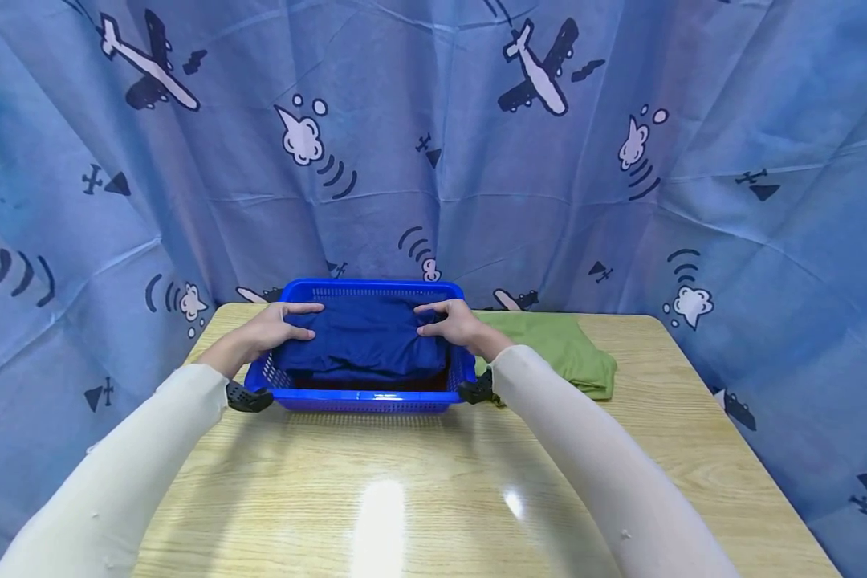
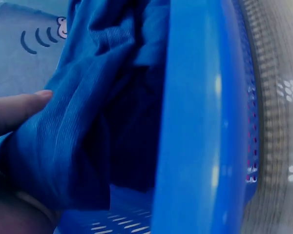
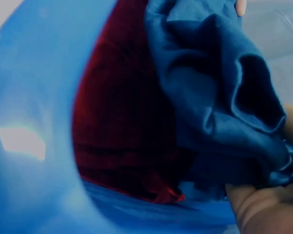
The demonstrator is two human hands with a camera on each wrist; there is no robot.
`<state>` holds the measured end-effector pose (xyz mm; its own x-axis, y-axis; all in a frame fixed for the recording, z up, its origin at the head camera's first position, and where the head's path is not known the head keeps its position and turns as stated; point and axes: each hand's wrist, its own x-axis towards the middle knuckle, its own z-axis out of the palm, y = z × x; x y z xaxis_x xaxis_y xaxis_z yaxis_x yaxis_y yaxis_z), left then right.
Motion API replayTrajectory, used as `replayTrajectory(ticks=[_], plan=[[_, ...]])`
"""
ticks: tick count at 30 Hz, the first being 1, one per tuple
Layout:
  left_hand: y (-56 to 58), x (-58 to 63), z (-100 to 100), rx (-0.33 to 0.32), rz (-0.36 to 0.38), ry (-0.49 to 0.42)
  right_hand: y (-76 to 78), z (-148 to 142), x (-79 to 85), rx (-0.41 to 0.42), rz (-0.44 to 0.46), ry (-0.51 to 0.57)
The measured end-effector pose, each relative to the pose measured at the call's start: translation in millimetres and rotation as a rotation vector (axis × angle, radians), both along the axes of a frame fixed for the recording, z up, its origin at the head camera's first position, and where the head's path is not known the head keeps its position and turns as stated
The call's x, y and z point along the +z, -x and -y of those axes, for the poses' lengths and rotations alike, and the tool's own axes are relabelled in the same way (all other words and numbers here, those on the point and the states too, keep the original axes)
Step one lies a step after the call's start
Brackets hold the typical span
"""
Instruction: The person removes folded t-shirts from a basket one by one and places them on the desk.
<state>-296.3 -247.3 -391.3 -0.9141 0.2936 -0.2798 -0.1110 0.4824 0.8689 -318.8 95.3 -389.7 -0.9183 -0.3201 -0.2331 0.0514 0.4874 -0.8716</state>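
A folded dark blue cloth (image 1: 364, 337) lies across the inside of a blue plastic basket (image 1: 376, 396). At its left end my left hand (image 1: 278, 325) grips it between thumb and fingers; the left wrist view shows the thumb on top of the blue cloth (image 2: 63, 126). My right hand (image 1: 457, 323) pinches the opposite end, where the right wrist view shows loose folds beside the fingers (image 3: 268, 207). Under the blue cloth, a dark red cloth (image 3: 127, 112) rests in the basket. Part of each hand is hidden by the cloth.
A folded green cloth (image 1: 549, 349) lies on the wooden table (image 1: 318, 498) just right of the basket, partly behind my right forearm. A blue curtain (image 1: 376, 160) printed with airplanes hangs behind the table and at both sides.
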Motion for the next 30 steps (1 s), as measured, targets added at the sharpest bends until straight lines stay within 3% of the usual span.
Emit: replayTrajectory(ticks=[9,14,24,30], plan=[[-3.9,6.4,4,-0.023,0.000,-0.060,1.0,-10,2.9,0.008,0.036,0.065],[-7.2,10.3,5,-0.012,-0.037,-0.061,-0.3,-13,6.3,-0.009,0.040,0.090],[-12.4,23.7,4,-0.010,-0.087,-0.050,-6.3,-19,21.0,-0.010,0.065,0.145],[-12.7,33.1,0,-0.022,-0.105,-0.067,-7.1,-26,29.8,0.007,0.036,0.162]])
